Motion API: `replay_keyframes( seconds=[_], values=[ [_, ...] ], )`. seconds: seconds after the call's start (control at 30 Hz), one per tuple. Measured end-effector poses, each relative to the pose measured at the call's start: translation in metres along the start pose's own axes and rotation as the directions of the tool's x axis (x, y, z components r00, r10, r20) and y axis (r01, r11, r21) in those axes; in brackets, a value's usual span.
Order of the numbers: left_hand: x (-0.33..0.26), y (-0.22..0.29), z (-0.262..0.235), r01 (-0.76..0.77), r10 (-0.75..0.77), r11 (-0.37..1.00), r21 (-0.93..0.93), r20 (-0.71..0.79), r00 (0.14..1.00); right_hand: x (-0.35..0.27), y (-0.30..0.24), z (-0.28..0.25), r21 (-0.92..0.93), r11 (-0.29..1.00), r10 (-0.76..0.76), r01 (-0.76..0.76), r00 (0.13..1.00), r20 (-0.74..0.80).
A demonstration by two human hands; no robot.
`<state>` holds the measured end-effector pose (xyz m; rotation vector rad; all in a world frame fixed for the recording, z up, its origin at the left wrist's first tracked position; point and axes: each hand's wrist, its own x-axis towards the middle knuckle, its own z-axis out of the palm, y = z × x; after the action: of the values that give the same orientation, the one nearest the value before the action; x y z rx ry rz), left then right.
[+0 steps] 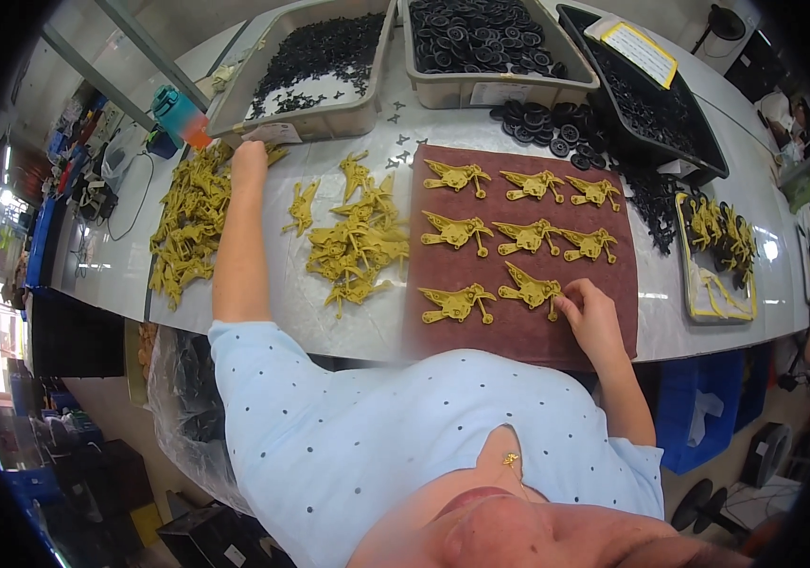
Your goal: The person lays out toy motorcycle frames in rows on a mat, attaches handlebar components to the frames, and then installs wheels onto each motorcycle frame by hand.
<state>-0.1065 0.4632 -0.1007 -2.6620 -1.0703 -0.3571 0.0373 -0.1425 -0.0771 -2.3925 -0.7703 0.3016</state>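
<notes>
My right hand pinches the lower right end of a yellow plastic part in the front row on a maroon cloth. Similar yellow parts, each with a pointed wing-like end and a short arm, lie in rows of up to three there. Far to the left, my left hand is closed at the far edge of a heap of yellow parts. Its fingertips are hidden, and yellow pieces show on both sides of it. Between heap and cloth lies a looser pile of such parts, with a single part beside it.
Along the back stand a grey bin of small black pieces, a grey bin of black wheels and a black tray. Loose black wheels lie before them. A teal-and-orange bottle stands back left; a yellow-edged tray sits right.
</notes>
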Motion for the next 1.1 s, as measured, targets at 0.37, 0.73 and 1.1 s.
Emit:
replay_keyframes(
  seconds=[0.37,0.73,1.1],
  values=[
    [-0.1,0.073,-0.153,-0.06,-0.28,0.389,-0.919,-0.18,0.943,0.023,-0.039,-0.006,0.247,0.923,-0.242,0.295,0.945,-0.222],
    [-0.183,0.273,-0.204,-0.13,0.519,0.022,-0.991,-0.1,0.849,0.014,-0.078,-0.011,0.756,0.641,-0.365,0.134,0.919,0.147],
    [-0.212,0.326,-0.204,-0.992,0.413,-0.101,-0.074,-0.91,0.026,-0.015,0.0,-0.041,-0.092,0.569,-0.707,0.817,0.429,-0.562]
  ],
)
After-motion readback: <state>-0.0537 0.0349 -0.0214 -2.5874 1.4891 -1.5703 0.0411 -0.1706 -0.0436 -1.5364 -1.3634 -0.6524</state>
